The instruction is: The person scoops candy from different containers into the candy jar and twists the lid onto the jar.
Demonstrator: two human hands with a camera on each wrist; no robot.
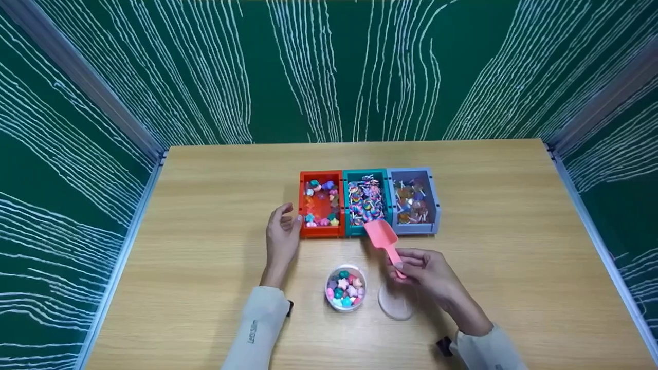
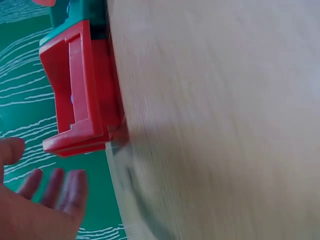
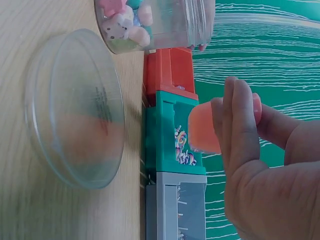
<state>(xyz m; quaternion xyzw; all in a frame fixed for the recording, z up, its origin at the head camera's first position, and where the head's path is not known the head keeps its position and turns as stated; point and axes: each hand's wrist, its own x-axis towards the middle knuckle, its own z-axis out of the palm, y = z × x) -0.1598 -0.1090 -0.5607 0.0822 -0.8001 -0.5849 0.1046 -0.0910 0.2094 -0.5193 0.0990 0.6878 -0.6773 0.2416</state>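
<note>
My right hand (image 1: 434, 272) pinches the handle of a pink scoop (image 1: 381, 234), whose blade hangs over the front edge of the teal bin (image 1: 354, 232); no load shows on it. Striped candy-like charms (image 1: 367, 200) fill that bin. To its left, the red bin (image 1: 323, 233) has colourful beads around a bare patch of its floor. My left hand (image 1: 282, 239) is beside the red bin's left side, fingers loosely bent, holding nothing; a gap separates them in the left wrist view (image 2: 45, 210). A clear jar (image 3: 172, 25) of colourful beads stands in front of the bins.
A grey-blue bin (image 1: 436, 218) with clear lollipop-like pieces adjoins the teal bin on the right. A round transparent lid (image 1: 397, 307) lies on the wooden table (image 1: 205, 216), right of the jar and below my right hand. Green line-patterned walls (image 1: 349, 72) surround the table.
</note>
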